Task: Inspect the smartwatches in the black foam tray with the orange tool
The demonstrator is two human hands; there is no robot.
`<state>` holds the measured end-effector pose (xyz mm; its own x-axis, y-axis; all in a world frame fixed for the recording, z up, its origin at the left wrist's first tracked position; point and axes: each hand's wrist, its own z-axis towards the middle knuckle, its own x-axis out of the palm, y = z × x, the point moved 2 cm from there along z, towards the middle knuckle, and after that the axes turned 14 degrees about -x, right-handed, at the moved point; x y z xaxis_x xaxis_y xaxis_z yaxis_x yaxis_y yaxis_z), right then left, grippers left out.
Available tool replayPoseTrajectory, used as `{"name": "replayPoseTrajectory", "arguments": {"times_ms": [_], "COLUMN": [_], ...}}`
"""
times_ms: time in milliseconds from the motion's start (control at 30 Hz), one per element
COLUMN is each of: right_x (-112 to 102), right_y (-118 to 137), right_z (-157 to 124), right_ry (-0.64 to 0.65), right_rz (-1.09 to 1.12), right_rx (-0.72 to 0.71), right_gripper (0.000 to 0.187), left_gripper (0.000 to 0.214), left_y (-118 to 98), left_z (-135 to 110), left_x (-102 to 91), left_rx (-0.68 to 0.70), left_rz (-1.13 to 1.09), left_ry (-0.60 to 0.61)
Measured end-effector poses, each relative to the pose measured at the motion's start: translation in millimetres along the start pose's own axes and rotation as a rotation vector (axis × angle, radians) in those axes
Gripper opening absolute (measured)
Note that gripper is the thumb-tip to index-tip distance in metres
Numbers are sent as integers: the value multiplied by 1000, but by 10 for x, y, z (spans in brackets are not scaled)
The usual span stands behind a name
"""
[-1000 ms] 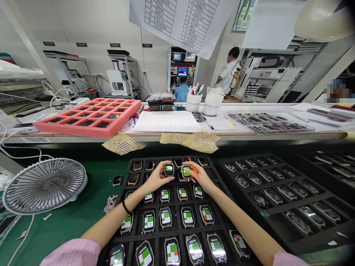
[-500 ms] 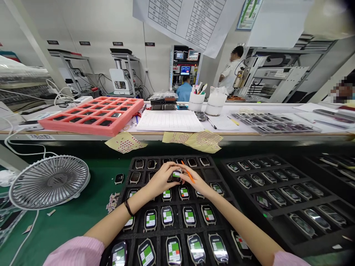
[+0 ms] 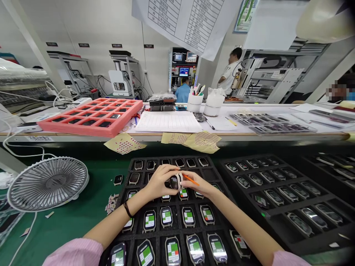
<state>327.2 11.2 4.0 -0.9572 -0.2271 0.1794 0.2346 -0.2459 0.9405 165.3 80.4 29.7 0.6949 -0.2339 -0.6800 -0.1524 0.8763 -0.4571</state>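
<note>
Both of my hands meet above the middle of a black foam tray (image 3: 177, 204), around a strapless smartwatch (image 3: 175, 182). My left hand (image 3: 162, 180) is closed on the watch, thumb below and fingers above. The watch is turned so that its pale side edge shows and its screen looks dark. Fingertips of my right hand (image 3: 200, 184) touch the watch's right side. A thin orange stick (image 3: 191, 180) is held in that hand; its kind I cannot tell. In the tray's pockets lie several more watches, such as the nearby watch (image 3: 188, 216), many with green-and-white screens.
More watches fill a second black tray (image 3: 274, 214) on the right. On the left stand a grey fan (image 3: 50, 183) and a lone watch (image 3: 118, 180). A raised shelf (image 3: 155, 137) ahead carries a pink foam tray (image 3: 111, 130) and papers (image 3: 169, 121). Two people are in the background.
The watch between my hands has turned, from its lit green-and-white screen facing me to its side edge showing. The orange stick now lies flatter, pointing more to the right.
</note>
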Motion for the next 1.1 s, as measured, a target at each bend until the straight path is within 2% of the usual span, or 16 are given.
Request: {"name": "replayPoseTrajectory", "arguments": {"times_ms": [133,400,800,867,967,1100], "right_x": [17,101,232,217,136,63], "right_y": [-7,35,100,125,205,343], "right_z": [-13,4,-25,-7,-8,-103], "right_ry": [-32,-110,-125,-158,-295,-371], "right_rz": [78,75,-40,-114,-220,-269], "right_rx": [-2,-27,-46,-95,-226,-413], "right_gripper": [42,38,45,44,39,50], "left_gripper": [54,56,58,59,55,51], "left_y": [-16,-8,-11,5,51,97], "left_z": [-12,-5,-2,13,33,35], "left_x": [18,7,-5,-27,-68,-91], "left_rx": [8,10,44,41,-19,-130], "left_rz": [-38,-66,-125,-161,-210,-268], "left_ry": [7,11,34,1,-21,16]}}
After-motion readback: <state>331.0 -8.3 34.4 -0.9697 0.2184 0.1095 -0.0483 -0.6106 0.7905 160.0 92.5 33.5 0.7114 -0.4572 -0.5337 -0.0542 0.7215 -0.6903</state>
